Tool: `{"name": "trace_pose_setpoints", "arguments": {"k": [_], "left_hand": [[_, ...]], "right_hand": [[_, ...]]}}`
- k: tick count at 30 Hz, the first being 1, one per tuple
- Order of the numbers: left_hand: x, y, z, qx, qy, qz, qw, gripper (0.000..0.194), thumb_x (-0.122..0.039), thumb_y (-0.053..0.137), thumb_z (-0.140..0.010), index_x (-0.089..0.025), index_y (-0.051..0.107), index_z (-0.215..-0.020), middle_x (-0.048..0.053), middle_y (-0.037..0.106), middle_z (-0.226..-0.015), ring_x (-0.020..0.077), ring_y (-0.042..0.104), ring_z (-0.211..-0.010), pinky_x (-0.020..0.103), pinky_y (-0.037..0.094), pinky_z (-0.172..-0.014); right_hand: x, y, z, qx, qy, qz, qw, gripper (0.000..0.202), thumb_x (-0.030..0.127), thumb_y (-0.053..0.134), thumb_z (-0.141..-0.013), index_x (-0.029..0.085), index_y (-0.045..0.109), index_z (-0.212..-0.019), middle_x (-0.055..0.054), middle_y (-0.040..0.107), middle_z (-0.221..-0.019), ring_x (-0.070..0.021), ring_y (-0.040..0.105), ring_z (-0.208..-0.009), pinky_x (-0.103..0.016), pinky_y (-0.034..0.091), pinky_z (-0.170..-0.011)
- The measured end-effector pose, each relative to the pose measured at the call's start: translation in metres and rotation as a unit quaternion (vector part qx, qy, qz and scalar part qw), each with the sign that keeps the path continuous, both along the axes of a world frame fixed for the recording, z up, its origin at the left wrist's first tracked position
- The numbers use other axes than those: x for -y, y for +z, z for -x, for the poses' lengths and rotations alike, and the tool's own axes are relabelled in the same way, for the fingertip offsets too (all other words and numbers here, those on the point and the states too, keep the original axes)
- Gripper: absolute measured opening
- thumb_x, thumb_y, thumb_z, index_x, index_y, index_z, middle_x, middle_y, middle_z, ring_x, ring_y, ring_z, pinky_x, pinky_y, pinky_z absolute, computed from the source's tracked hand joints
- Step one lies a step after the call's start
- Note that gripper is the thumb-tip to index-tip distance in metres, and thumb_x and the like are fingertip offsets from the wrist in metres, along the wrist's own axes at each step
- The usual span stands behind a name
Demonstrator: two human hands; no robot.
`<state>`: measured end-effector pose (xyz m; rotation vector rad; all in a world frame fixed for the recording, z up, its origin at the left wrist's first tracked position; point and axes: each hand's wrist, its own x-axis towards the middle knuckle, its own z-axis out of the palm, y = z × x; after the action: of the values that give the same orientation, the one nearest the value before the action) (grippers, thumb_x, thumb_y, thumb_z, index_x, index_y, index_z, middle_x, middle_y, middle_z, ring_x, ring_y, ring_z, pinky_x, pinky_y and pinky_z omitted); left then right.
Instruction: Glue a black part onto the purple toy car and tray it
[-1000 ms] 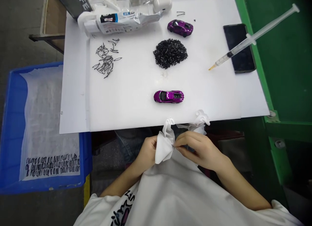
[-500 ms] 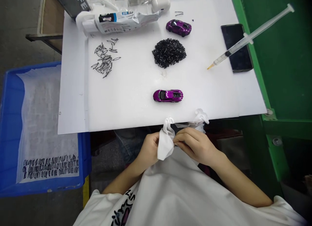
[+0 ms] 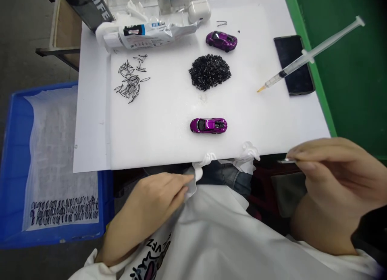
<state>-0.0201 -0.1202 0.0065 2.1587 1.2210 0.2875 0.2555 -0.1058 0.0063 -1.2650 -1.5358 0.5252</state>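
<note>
My left hand (image 3: 157, 199) pinches a white tissue (image 3: 198, 172) that hangs at the front edge of the white board (image 3: 157, 139). Raised off to the right, my right hand (image 3: 335, 179) is closed on a small thin metallic tool (image 3: 286, 161), its tip pointing left; most of it is hidden by the fingers. Nearest the front edge lies a purple toy car (image 3: 208, 126). Behind it are a heap of small black pieces (image 3: 210, 72) and a second purple car (image 3: 221, 41). Thin black loop-shaped pieces (image 3: 130, 82) lie scattered on the left.
A syringe (image 3: 299, 63) with an orange tip rests across a black phone (image 3: 294, 66) at the right. Another crumpled tissue (image 3: 246, 157) hangs over the front edge. A white tube (image 3: 151, 35) and a white case (image 3: 199, 11) stand behind. A blue bin (image 3: 15, 151) sits left.
My right hand has left the tissue and moved right and up, now with the metallic tool showing. My left hand has shifted left and down, still at the tissue. The view has tilted slightly.
</note>
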Motion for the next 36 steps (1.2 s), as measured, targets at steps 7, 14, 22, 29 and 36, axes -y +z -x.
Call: {"name": "trace_pose_setpoints", "arguments": {"k": [7,14,22,29,36], "left_hand": [[-0.068,-0.005,-0.023,-0.004,0.060,-0.197,0.978,0.036,-0.011,0.051,-0.081,-0.018,0.050,-0.115,0.006,0.056,-0.122,0.0194,0.054,-0.106,0.032,0.043,-0.090],[-0.085,-0.009,-0.031,0.040,0.071,-0.096,0.992,0.031,-0.018,0.056,-0.081,-0.021,0.046,-0.110,0.000,0.062,-0.104,0.0160,0.057,-0.093,0.028,0.044,-0.081],[-0.083,-0.005,-0.033,0.123,0.141,-0.039,0.982,0.021,-0.019,0.052,-0.085,-0.023,0.054,-0.105,0.001,0.063,-0.106,0.0157,0.058,-0.095,0.027,0.046,-0.073],[-0.081,-0.013,-0.055,0.256,0.216,-0.124,0.934,0.008,-0.013,0.061,-0.078,-0.021,0.062,-0.081,-0.002,0.066,-0.080,0.0121,0.058,-0.074,0.025,0.046,-0.062],[-0.081,-0.014,-0.057,0.255,0.245,-0.141,0.925,0.011,-0.011,0.063,-0.076,-0.021,0.060,-0.080,-0.003,0.065,-0.076,0.0109,0.056,-0.069,0.025,0.045,-0.060]], "right_hand": [[-0.053,0.000,0.031,-0.064,0.130,0.044,0.988,0.012,0.011,0.059,-0.079,0.021,0.063,-0.084,-0.002,0.058,-0.081,-0.0144,0.056,-0.073,-0.030,0.049,-0.056],[-0.085,-0.011,0.044,-0.098,0.236,0.239,0.937,0.008,0.024,0.059,-0.081,0.017,0.061,-0.084,-0.004,0.060,-0.094,-0.0147,0.059,-0.086,-0.017,0.055,-0.051],[-0.086,-0.018,0.050,-0.169,0.210,0.279,0.922,0.005,0.021,0.059,-0.081,0.018,0.062,-0.083,-0.003,0.063,-0.091,-0.0127,0.062,-0.080,-0.021,0.059,-0.061],[-0.086,-0.018,0.050,-0.178,0.207,0.282,0.920,0.005,0.021,0.059,-0.081,0.017,0.062,-0.084,-0.002,0.063,-0.091,-0.0122,0.063,-0.078,-0.021,0.059,-0.063],[-0.085,-0.019,0.049,-0.168,0.208,0.275,0.923,0.006,0.021,0.059,-0.081,0.018,0.062,-0.085,-0.002,0.063,-0.090,-0.0117,0.063,-0.077,-0.020,0.059,-0.063]]}}
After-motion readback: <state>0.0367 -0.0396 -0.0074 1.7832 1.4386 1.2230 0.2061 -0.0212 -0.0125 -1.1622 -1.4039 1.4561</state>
